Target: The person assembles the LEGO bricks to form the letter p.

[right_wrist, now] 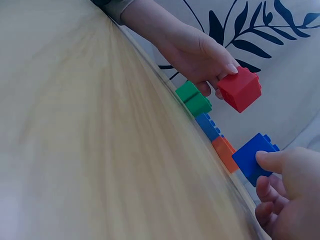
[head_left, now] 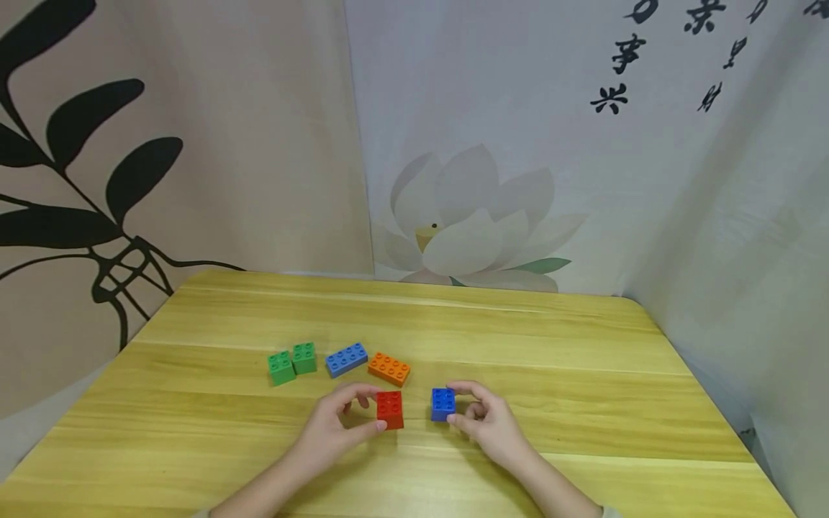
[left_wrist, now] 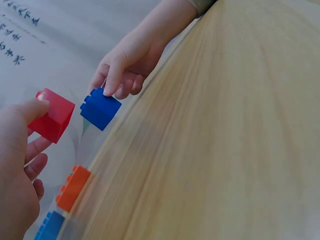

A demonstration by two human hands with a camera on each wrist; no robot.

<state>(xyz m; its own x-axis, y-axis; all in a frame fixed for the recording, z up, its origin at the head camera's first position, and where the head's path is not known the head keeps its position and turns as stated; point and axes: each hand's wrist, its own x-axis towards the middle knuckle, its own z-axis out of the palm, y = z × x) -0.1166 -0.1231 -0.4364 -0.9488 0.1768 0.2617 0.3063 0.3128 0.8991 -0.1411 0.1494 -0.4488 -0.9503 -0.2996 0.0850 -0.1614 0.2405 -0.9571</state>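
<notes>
My left hand pinches a red toy brick between thumb and fingers, its studs facing up. To the right, a dark blue brick is pinched the same way by my right hand. A small gap separates the two bricks, which are held side by side above the table. Both wrist views show them raised, the red brick beside the blue brick in the left one. In the right wrist view, my right thumb presses the near face of the blue brick.
Behind my hands on the wooden table lie an orange brick and a lighter blue long brick. Two green bricks, one left and one right, sit farther left. A printed curtain hangs along the table's back edge.
</notes>
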